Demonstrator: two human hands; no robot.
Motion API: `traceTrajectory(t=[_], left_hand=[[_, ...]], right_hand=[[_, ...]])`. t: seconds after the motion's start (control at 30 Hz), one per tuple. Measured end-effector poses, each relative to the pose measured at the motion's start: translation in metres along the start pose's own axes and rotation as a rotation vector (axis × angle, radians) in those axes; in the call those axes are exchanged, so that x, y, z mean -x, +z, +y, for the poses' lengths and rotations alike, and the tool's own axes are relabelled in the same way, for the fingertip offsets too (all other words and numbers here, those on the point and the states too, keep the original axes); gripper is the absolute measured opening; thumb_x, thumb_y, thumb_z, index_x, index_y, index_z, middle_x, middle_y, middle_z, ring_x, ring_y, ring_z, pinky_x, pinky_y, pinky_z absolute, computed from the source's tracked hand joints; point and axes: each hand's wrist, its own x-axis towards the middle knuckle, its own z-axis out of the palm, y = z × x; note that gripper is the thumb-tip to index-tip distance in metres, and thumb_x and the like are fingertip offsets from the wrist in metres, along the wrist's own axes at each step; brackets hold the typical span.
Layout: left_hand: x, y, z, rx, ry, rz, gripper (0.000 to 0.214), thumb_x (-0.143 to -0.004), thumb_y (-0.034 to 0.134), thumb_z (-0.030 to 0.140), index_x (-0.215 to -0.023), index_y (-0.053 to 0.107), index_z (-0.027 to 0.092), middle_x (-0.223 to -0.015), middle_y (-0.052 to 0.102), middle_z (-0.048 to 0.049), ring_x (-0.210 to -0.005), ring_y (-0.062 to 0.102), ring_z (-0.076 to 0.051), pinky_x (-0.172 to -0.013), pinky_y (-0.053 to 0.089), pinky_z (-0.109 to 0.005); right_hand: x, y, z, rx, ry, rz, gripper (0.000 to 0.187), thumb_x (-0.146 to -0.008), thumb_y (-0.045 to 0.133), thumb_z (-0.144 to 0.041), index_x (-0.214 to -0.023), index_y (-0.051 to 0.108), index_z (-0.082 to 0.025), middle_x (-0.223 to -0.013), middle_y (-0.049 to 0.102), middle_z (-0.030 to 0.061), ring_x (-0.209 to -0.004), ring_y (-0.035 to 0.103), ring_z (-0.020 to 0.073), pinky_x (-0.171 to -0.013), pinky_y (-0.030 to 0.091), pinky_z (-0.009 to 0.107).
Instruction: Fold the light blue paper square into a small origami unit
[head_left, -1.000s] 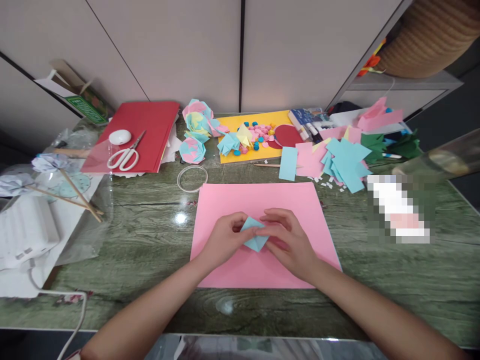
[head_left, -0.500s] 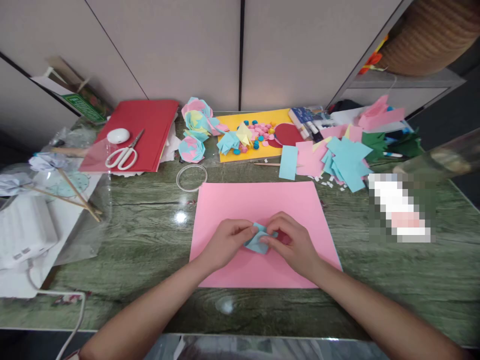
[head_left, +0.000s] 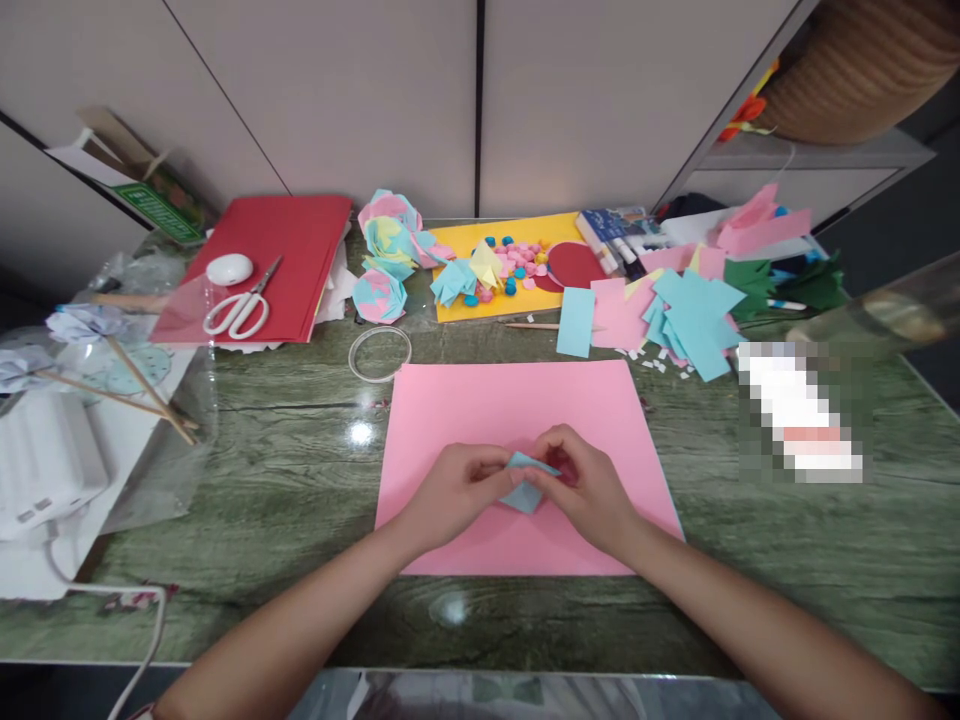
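A small piece of light blue paper (head_left: 523, 498), partly folded, is pinched between my two hands over a large pink sheet (head_left: 465, 400). My left hand (head_left: 466, 490) closes its thumb and fingers on the paper's left side. My right hand (head_left: 581, 485) grips its upper right part, and the two thumb tips meet near the middle. The fingers cover part of the folds. Beyond the pink sheet lie a light blue rectangle (head_left: 575, 322) and a pile of light blue pieces (head_left: 699, 318).
White-handled scissors (head_left: 241, 312) rest on a red folder (head_left: 292, 240) at the back left. A roll of tape (head_left: 380, 355) lies behind the pink sheet. Folded paper flowers (head_left: 390, 235) and yellow card (head_left: 457, 305) with small balls stand along the wall. A white power strip (head_left: 52, 460) sits far left.
The light blue paper has turned slightly in my hands, and its shape differs. My thumbs have come together on it. The view has shifted a little.
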Motion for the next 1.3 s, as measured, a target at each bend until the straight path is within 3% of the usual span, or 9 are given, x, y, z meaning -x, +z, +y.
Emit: traceTrajectory(t=[0.73,1.0,1.3], left_hand=[[-0.002,0.002,-0.009,-0.015,0.012,-0.019,0.025,-0.079,0.047,0.034,-0.079,0.058,0.011,-0.074,0.056,-0.0030,-0.070,0.049,-0.014,-0.066,0.038,-0.024],[-0.002,0.005,-0.011,0.042,-0.021,-0.003,0.023,-0.077,0.048,0.034,-0.079,0.055,0.012,-0.064,0.044,0.0013,-0.060,0.039,-0.010,-0.056,0.031,-0.021],[-0.003,0.001,-0.005,-0.034,-0.032,0.004,0.032,-0.079,0.042,0.038,-0.058,0.042,0.014,-0.056,0.031,0.0030,-0.055,0.030,-0.009,-0.052,0.024,-0.022]], right_hand=[[0.000,0.000,0.002,-0.055,0.025,-0.020,0.010,-0.082,0.047,-0.029,-0.078,0.044,-0.020,-0.068,0.046,-0.0031,-0.061,0.044,0.0095,-0.054,0.035,0.021],[0.001,0.000,0.000,-0.049,0.009,-0.035,0.010,-0.082,0.046,-0.028,-0.078,0.044,-0.020,-0.067,0.046,-0.0028,-0.060,0.043,0.0094,-0.053,0.035,0.021],[0.001,0.000,-0.002,-0.014,-0.001,-0.051,0.011,-0.082,0.046,-0.029,-0.078,0.045,-0.019,-0.067,0.048,-0.0017,-0.060,0.044,0.0097,-0.053,0.036,0.021]])
